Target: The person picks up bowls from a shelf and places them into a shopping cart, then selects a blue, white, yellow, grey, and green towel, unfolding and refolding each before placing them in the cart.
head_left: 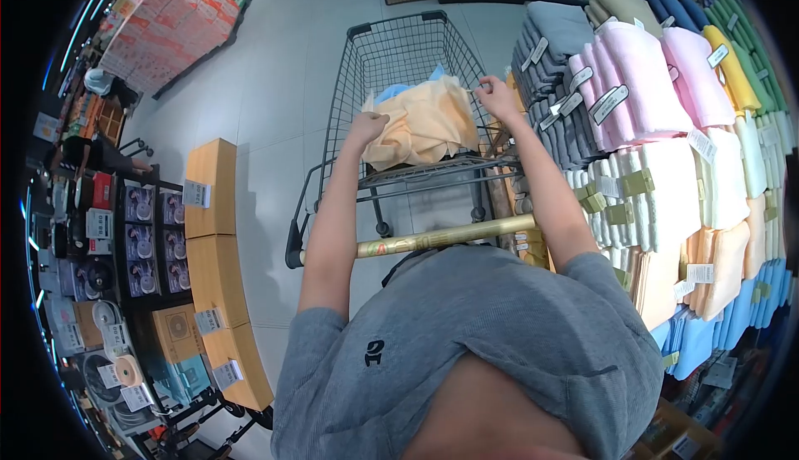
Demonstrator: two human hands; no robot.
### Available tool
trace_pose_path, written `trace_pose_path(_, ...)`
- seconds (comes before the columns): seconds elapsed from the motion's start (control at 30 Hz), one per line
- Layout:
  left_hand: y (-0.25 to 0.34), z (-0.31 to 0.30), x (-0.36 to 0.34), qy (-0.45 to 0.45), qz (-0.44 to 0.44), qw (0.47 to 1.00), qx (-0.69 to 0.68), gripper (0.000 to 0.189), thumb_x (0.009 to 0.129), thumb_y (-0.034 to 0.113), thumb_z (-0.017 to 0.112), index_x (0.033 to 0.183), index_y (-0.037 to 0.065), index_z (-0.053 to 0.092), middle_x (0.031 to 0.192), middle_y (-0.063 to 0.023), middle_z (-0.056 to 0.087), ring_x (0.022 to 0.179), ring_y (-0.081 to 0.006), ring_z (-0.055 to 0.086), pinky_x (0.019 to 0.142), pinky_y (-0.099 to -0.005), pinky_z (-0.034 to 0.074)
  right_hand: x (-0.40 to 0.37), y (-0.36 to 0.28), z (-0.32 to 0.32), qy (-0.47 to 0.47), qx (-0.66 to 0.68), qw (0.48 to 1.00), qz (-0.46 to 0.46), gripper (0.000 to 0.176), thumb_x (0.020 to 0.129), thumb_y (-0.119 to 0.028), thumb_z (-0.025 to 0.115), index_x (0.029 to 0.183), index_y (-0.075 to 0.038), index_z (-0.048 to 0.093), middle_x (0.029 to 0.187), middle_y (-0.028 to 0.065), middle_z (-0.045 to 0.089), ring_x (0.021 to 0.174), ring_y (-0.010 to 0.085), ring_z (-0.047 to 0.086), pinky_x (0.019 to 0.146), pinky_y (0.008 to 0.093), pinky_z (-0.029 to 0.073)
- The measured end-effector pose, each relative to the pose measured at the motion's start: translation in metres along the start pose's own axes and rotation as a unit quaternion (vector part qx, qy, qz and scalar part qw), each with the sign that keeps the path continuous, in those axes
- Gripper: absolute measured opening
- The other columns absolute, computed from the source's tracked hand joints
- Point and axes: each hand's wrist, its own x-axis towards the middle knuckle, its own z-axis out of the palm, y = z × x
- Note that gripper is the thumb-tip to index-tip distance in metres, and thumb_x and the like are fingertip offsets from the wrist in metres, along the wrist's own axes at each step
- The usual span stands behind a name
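A peach cloth [423,121] lies spread and creased in the child-seat end of a wire shopping cart [364,52]. My left hand [369,130] is closed on its left edge. At its upper right corner my right hand [498,100] is closed in a pinch on the cloth's edge; the fingertips are small in view. Part of a light blue cloth [391,91] shows behind the peach one. The cart's gold handle bar [445,237] runs across in front of my body.
Stacked folded towels [632,86] in grey, pink, white, peach and blue stand close along the right. On the left are wooden boxes [210,190] with price tags and shelves of boxed fans [140,239]. A large stack of pink cartons [171,23] stands further back.
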Motion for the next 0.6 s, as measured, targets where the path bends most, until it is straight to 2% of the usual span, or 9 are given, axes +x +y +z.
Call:
trace_pose_path(0.07,0.0,0.01,0.005,0.007,0.1,0.99,0.101,0.055,0.083,0.04,0.06,0.121,0.001,0.06,0.123,-0.0216,0.059,0.115,-0.0335,0.056,0.097,-0.0395,0.044,-0.005,-0.008,-0.004,-0.012,-0.029,0.999,-0.037,0.031,0.083,-0.018,0.063,0.108,0.0,0.061,0.079,0.0139,0.068,0.073,0.023,0.067,0.068,0.0352,0.052)
trace_pose_path(0.1,0.008,0.014,-0.005,0.02,0.154,0.98,0.128,0.053,0.084,0.04,0.059,0.118,0.0,0.061,0.116,-0.0237,0.062,0.112,-0.035,0.058,0.097,-0.0389,0.045,-0.007,-0.011,-0.006,-0.019,-0.043,0.997,-0.055,0.028,0.083,-0.018,0.063,0.105,-0.001,0.062,0.079,0.0148,0.068,0.074,0.0251,0.067,0.069,0.0367,0.052)
trace_pose_path(0.2,0.025,0.026,-0.021,-0.015,0.186,0.969,0.164,0.052,0.085,0.04,0.058,0.119,0.0,0.06,0.115,-0.0237,0.062,0.111,-0.035,0.058,0.096,-0.039,0.045,-0.013,-0.022,-0.012,-0.034,-0.055,0.996,-0.056,0.024,0.083,-0.019,0.059,0.097,-0.001,0.064,0.085,0.0201,0.067,0.086,0.0357,0.065,0.078,0.0413,0.051)
trace_pose_path(0.3,0.045,0.031,-0.045,-0.064,0.197,0.956,0.209,0.05,0.087,0.039,0.057,0.119,0.002,0.06,0.113,-0.0228,0.063,0.109,-0.0341,0.06,0.094,-0.039,0.046,-0.02,-0.04,-0.016,-0.052,-0.083,0.991,-0.088,0.021,0.084,-0.018,0.058,0.095,-0.002,0.065,0.088,0.0195,0.067,0.087,0.0364,0.064,0.078,0.0431,0.05)
trace_pose_path(0.4,0.061,0.032,-0.06,-0.111,0.17,0.947,0.249,0.049,0.088,0.039,0.057,0.122,0.004,0.059,0.112,-0.0216,0.064,0.107,-0.0331,0.061,0.093,-0.0396,0.046,-0.032,-0.057,-0.019,-0.056,-0.08,0.99,-0.098,0.021,0.086,-0.018,0.059,0.093,0.001,0.064,0.08,0.0186,0.067,0.077,0.0348,0.065,0.07,0.0404,0.051)
trace_pose_path(0.6,0.061,0.043,-0.068,-0.149,0.21,0.911,0.322,0.047,0.089,0.037,0.055,0.123,0.005,0.057,0.107,-0.0194,0.065,0.103,-0.0334,0.062,0.089,-0.0417,0.048,-0.036,-0.059,-0.015,-0.075,-0.126,0.984,-0.104,0.02,0.086,-0.019,0.059,0.091,-0.001,0.064,0.079,0.0168,0.067,0.078,0.0346,0.065,0.069,0.0412,0.05)
